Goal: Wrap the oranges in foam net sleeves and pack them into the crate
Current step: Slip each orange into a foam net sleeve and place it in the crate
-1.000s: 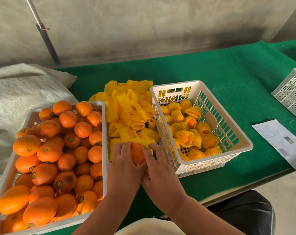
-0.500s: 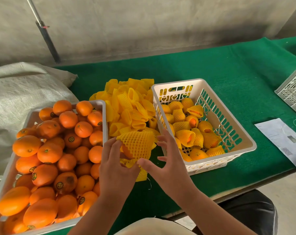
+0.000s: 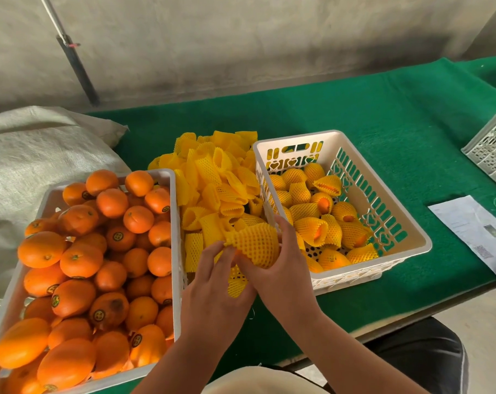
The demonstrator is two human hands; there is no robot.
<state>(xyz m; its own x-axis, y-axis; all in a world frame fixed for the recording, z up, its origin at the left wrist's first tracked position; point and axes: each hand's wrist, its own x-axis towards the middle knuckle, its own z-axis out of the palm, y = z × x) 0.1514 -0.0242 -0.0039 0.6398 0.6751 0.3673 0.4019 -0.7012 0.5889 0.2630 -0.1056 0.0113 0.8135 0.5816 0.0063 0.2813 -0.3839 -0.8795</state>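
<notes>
step: pulling a sleeve (image 3: 255, 243) over one orange (image 3: 237, 255), held above the worktop (image 3: 383, 115) between the two crates
hands: close together; right hand (image 3: 281, 268) clamped round the sleeved orange, left hand (image 3: 212, 280) pinching the sleeve's open end
tip: I'd tug the net evenly until both ends cover, then drop it into the right crate (image 3: 411, 231)
counts: crates of fruit 2; wrapped oranges roughly 20; bare oranges (image 3: 79, 251) 40-odd, layers hidden; spare sleeves (image 3: 212, 177) uncountable pile

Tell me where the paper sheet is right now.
In the head view, the paper sheet lies flat on the green table cover at the far right, right of the packing crate.
</notes>
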